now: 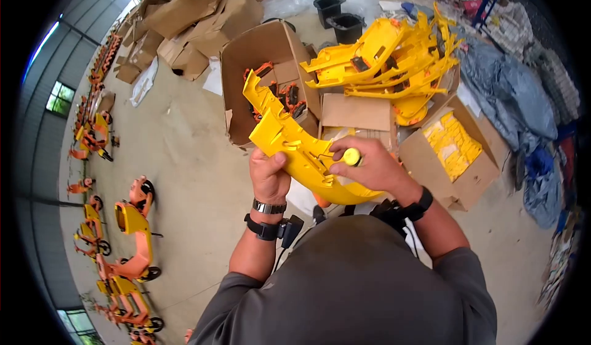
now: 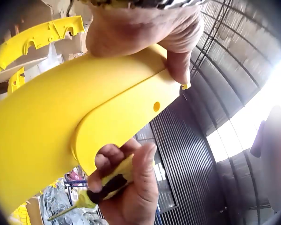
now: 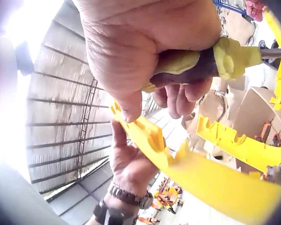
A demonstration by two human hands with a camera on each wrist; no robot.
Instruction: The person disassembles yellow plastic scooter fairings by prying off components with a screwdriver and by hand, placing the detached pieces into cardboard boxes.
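Observation:
A long curved yellow plastic panel point(image 1: 294, 155) is held up in front of the body. My left hand point(image 1: 269, 177) grips its edge, thumb on the side facing the head. My right hand point(image 1: 372, 165) is curled round a screwdriver point(image 1: 352, 156) with a yellow and black handle, close beside the panel. In the left wrist view, the screwdriver's shaft point(image 2: 64, 212) points away from the smooth outer face of the panel point(image 2: 42, 122). The right wrist view has the right hand point(image 3: 140, 42) round the handle point(image 3: 229, 58), with a finger or thumb near the panel's ribbed edge point(image 3: 149, 136).
A cardboard box point(image 1: 233, 108) with orange and black parts stands ahead. More yellow panels point(image 1: 369, 52) are piled to its right, above a box of yellow pieces point(image 1: 425, 154). Black bins point(image 1: 330, 11) and flattened cartons point(image 1: 191, 15) lie beyond; scooters point(image 1: 135, 234) line the left.

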